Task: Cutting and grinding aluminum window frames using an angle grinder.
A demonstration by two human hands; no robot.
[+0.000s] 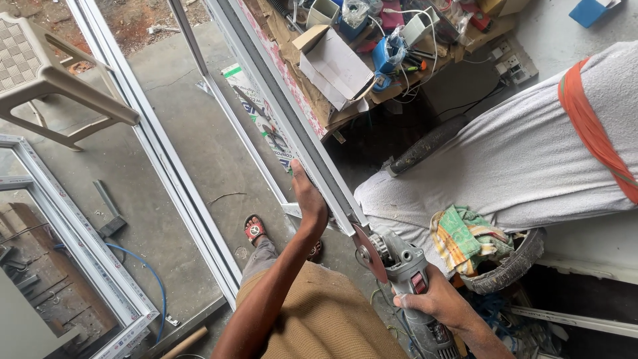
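Upper left of the frame: a pale plastic chair stands on the concrete floor. Below it, at the left edge, a white window frame lies flat, with a blue cable curling beside its lower corner. A small dark tool, too blurred to name, rests on the floor just right of that frame.

Left of centre: long white frame profiles run diagonally from the top edge down toward the bottom middle.

Centre: the left hand lies fingers-forward along a grey-and-white frame bar, palm pressed on it and fingers curled over its edge, gripping it. Below, a sandalled foot stands on the floor.

Centre-right, lower: the right hand is closed around the body of a grey angle grinder. Its disc sits at the near cut end of the frame bar, just beside the left hand; whether disc and bar touch, I cannot tell.

Top centre-right: a cluttered wooden bench carries an open cardboard box, wires and small blue tools.

Right: a large white cloth-covered bulk with an orange band; a colourful rag lies in a round dark basket beneath it.
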